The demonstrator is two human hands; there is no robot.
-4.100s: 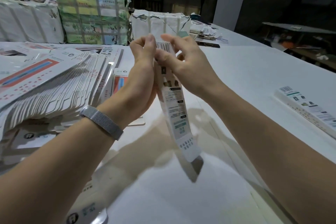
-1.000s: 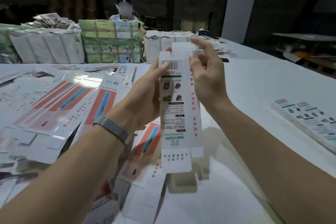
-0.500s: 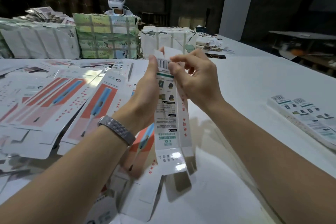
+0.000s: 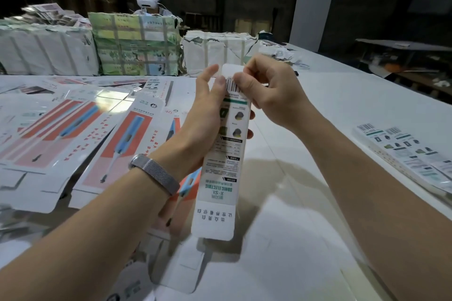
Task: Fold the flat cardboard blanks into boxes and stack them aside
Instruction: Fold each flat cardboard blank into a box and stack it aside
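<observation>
Hands meet at the top of a long, narrow white cardboard box printed with a barcode, green bands and small product pictures, held upright in the air above the near middle of the white worktop. The left hand wraps the upper body of the box, thumb on the printed face beside the barcode and fingertips showing round the far edge. The right hand has its fingers curled and pinches the top end at the barcode, just under the plain white tuck flap that stands up behind the fingers. The bottom flap hangs loose, not yet tucked.

The step in hand looks like closing the top end. To do it well, the left hand should keep the sleeve squared open, not squeezed flat, so the flap has a slot to enter. The small side flaps, if this box has them (the fingers hide that corner), should go in first. Then the tuck flap bends along its score and slides in straight, not skewed, or the corner may crumple.

Flat red-and-blue printed blanks are spread across the left side of the worktop, and finished white boxes lie together at its right edge, well apart from the hands.
</observation>
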